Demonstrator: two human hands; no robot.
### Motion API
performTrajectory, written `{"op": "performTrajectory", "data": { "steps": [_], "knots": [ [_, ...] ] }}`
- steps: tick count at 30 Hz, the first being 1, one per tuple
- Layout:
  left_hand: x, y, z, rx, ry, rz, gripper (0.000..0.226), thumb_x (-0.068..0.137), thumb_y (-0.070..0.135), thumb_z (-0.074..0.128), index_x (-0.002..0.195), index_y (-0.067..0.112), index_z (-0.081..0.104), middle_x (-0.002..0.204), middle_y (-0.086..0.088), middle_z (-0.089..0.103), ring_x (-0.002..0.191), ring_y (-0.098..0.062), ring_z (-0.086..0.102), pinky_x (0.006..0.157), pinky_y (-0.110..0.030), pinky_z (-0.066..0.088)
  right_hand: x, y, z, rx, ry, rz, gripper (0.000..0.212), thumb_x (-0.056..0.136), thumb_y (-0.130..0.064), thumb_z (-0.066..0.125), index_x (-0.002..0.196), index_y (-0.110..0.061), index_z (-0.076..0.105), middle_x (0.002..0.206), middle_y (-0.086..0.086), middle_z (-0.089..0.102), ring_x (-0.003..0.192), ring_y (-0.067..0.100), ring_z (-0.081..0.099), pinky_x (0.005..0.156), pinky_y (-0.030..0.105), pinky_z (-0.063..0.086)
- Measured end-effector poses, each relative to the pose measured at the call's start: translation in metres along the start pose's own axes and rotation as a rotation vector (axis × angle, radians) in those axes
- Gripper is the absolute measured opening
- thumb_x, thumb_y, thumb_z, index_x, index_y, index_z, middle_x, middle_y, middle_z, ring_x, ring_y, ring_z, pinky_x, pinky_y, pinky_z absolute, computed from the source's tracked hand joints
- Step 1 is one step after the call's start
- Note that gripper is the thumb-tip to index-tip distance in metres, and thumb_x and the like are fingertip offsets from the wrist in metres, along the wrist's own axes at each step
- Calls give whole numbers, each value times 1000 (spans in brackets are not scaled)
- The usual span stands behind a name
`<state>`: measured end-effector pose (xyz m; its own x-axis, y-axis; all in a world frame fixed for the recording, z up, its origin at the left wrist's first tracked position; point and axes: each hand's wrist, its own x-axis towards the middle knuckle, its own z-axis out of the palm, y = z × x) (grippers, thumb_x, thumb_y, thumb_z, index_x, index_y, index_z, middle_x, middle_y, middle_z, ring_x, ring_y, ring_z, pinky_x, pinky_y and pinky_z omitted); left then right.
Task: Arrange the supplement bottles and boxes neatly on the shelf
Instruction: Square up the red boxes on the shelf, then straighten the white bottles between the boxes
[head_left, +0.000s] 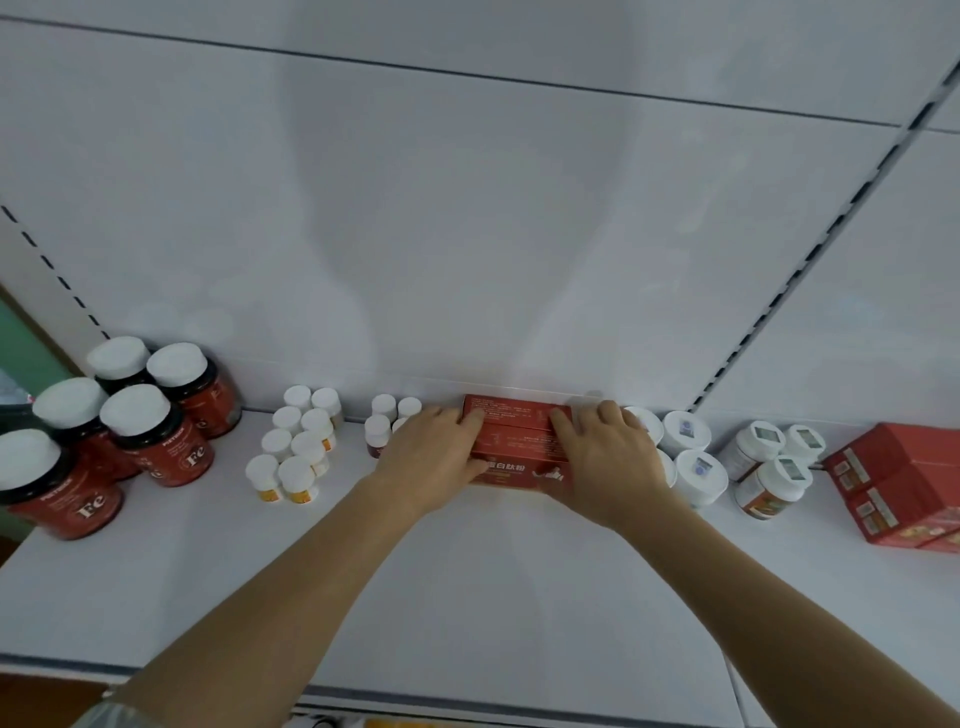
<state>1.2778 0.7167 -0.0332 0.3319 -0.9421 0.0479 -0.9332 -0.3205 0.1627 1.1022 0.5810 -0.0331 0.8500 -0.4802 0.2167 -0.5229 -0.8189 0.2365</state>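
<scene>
forearms: two bare arms reach up from bottom edge, crossing the front of the white shelf board (467, 597)
left hand (434, 457): on left end of the stacked flat red cardboard boxes (517, 434), fingers curled over the top edge, grasping it
right hand (605, 460): on right end of the same stack, fingers curled over the top, grasping it
red boxes position: centre of shelf, back edge close to the white back panel (467, 234); two stacked, white print on front face, between the two hands
small white-capped bottles, amber labels (293, 449): left of left hand, two rows running front to back, close together
small dark bottles, white caps (387, 418): just beside left hand, partly hidden by it
large dark red jars, white lids, "Fe" labels (150, 415): far left, clustered, about five
white tubs with square lid stickers (693, 462): just right of right hand, partly hidden behind it
white jars with orange labels (769, 473): further right, grouped
red carton stack (893, 483): far right, partly cut by frame edge
slotted uprights (810, 280): dark slots on back panel, left and right
</scene>
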Motion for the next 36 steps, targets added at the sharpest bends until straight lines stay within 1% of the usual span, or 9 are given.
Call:
{"op": "performTrajectory", "data": {
  "steps": [6,8,11,14,21,27,31,34,36],
  "knots": [
    [3,-1,2,-19,-10,-8,60,92,47,58,140,18,39,121,-5,59,112,-27,55,84,-41,50,4,-2,3,25,-55,40,70,64,-63,72,111,-11,65,82,2,67,81,27,59,70,37,47],
    [5,-1,2,-13,-14,3,59,92,46,58,139,16,38,119,-6,61,108,-28,57,82,-40,51,5,-4,1,60,-83,55,70,68,-61,71,116,-11,62,89,3,67,89,28,58,73,37,46],
    [7,-3,2,-12,-11,16,58,93,44,58,139,15,38,116,-6,61,107,-27,58,80,-39,51,7,-7,-1,104,-155,71,72,80,-61,59,133,-13,48,112,4,64,108,28,51,87,39,40],
    [8,-5,4,-21,-15,21,62,93,43,57,143,14,35,118,-6,61,109,-27,58,81,-39,51,6,-9,-1,101,-163,89,74,84,-60,56,138,-11,43,118,6,62,112,29,50,90,41,40],
    [9,-8,4,-74,-14,16,58,90,44,61,137,18,41,114,-4,62,106,-26,59,80,-40,53,2,-9,5,43,-99,74,72,72,-56,67,123,-5,60,95,8,68,89,31,58,73,39,48],
    [6,-10,-2,-58,19,37,58,87,49,63,133,20,42,111,-1,64,101,-23,61,72,-35,50,-2,-10,-3,42,-96,69,74,78,-62,50,129,-9,55,98,6,67,95,29,56,81,40,45],
    [4,-10,-17,-2,82,47,60,85,59,60,128,21,45,113,2,64,106,-22,58,78,-36,49,-9,-3,-20,85,-35,103,71,83,-65,44,130,-13,53,106,5,63,105,28,53,91,41,44],
    [5,3,-31,14,192,61,55,90,58,53,127,19,43,111,1,64,101,-21,58,74,-37,50,-20,12,-34,113,51,152,62,86,-60,40,121,-12,58,102,5,63,101,29,54,84,40,46],
    [7,20,-37,6,253,120,50,93,54,51,126,18,45,110,-1,65,99,-22,57,74,-36,49,-32,27,-41,128,62,176,62,86,-58,39,122,-11,58,103,7,63,99,30,54,83,41,48]
  ]
}}
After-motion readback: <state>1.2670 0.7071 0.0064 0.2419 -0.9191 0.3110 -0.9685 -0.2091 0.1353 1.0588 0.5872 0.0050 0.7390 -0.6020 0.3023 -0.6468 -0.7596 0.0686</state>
